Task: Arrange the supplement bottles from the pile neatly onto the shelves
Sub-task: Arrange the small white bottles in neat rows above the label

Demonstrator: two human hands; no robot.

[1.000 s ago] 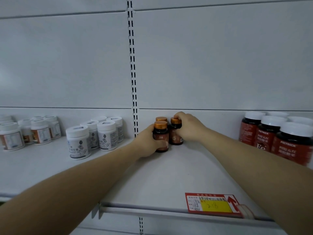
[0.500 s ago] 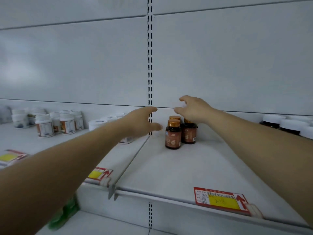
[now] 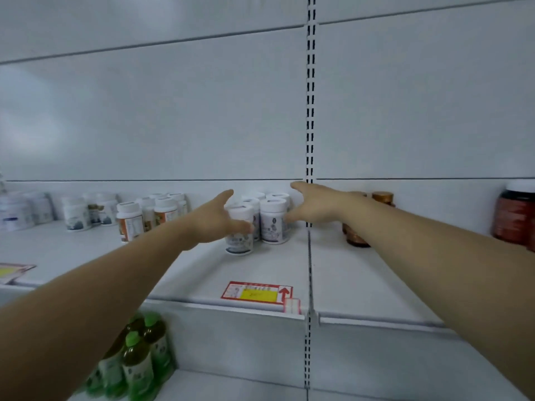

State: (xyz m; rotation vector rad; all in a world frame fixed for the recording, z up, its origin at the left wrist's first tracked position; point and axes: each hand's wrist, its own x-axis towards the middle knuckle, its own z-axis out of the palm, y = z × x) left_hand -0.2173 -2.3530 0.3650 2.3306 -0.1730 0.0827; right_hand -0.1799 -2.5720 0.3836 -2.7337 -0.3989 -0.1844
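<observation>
My left hand (image 3: pixel 215 219) is stretched out with fingers straight and thumb spread, holding nothing. Its thumb crosses the front of the nearest of the white-capped bottles (image 3: pixel 273 218), though I cannot tell whether it touches. My right hand (image 3: pixel 317 208) is likewise spread flat and empty, just right of that cluster, in front of the slotted upright (image 3: pixel 310 111). Behind my right forearm stand the amber bottles (image 3: pixel 382 198), upright on the shelf (image 3: pixel 362 279). Orange-labelled bottles (image 3: pixel 131 224) sit further left, a dark red bottle (image 3: pixel 514 218) at the far right, a red-and-yellow price label (image 3: pixel 256 293) on the front edge, and green-capped bottles (image 3: pixel 139 360) on the level below.
</observation>
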